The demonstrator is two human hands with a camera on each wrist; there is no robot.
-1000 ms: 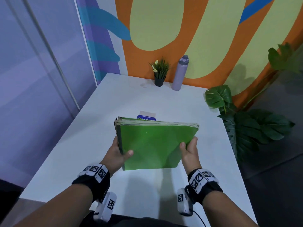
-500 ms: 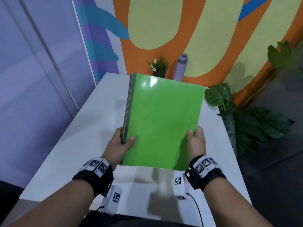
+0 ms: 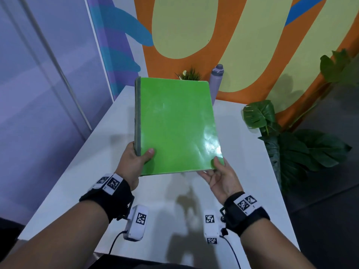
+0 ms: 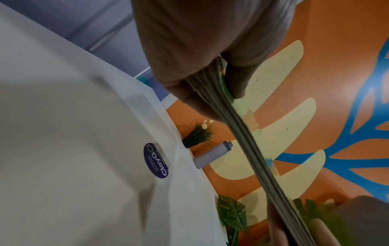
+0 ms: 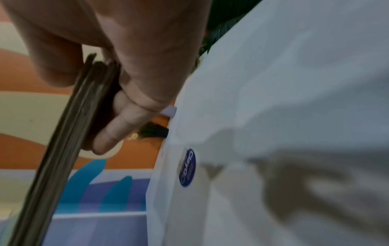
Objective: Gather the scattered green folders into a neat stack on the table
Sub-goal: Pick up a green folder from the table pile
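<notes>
Decorated office-type room: painted mural wall (image 3: 194, 26), white table (image 3: 87, 171), potted plant (image 3: 191, 74) beyond the fingers.

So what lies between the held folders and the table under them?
Only air: the green folders are held above the white table; its blue sticker shows in both wrist views.

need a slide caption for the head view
Both hands, left hand and right hand, hold a stack of green folders tilted up above the white table.
</notes>
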